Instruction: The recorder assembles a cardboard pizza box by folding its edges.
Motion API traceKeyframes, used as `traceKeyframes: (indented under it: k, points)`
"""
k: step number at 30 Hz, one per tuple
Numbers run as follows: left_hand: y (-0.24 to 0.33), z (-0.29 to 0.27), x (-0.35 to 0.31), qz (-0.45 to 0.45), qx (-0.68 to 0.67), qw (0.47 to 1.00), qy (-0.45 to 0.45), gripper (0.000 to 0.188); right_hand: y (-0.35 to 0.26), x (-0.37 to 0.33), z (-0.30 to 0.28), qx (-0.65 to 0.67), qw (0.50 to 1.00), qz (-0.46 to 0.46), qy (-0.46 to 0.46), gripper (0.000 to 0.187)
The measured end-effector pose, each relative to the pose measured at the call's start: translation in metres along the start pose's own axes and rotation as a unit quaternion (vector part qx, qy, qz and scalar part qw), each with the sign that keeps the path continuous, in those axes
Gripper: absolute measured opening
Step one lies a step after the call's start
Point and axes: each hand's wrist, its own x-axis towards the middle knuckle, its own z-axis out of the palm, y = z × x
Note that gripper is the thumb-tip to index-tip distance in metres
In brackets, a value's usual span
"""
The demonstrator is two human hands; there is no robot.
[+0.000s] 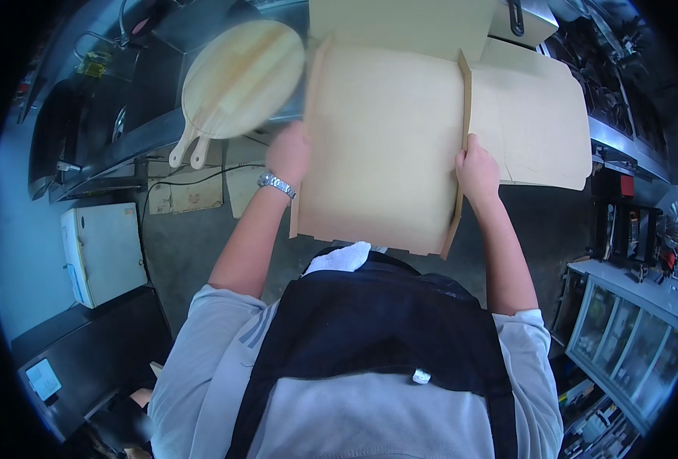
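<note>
Grey kitchen floor (542, 229) shows below a dark counter (109, 149) on the left. Mid-view, between the hands, is a partly folded cardboard box (385, 145), side walls raised; a flat cardboard sheet (530, 122) lies just right of it, round wooden paddle boards (239, 76) to its left. The right hand (478, 168) pinches the right wall; the left hand (288, 153) touches the left wall, but motion blur hides whether its fingers grip. Uneven pressure could crease a wall; a leftward swing might knock the boards' jutting handles (199, 155).
</note>
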Motion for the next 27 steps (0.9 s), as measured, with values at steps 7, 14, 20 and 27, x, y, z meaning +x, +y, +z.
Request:
traceKeyframes:
  k: [7,14,20,27]
  points:
    - [-0.012,-0.003,0.017,0.015,-0.072,0.997,0.01,0.034,0.008,0.018,0.009,0.036,0.999,0.023,0.003,0.035]
    - [-0.008,-0.007,0.042,-0.013,-0.084,0.996,0.016,0.039,0.008,0.063,0.011,0.099,0.994,0.056,-0.007,0.04]
    - [-0.005,-0.01,0.061,-0.009,-0.08,0.997,0.003,0.042,-0.002,0.092,0.011,0.062,0.996,0.063,-0.021,0.04]
    - [-0.034,0.016,0.07,0.022,-0.137,0.986,0.09,0.042,0.002,0.078,0.001,0.22,0.974,0.044,-0.033,0.051]
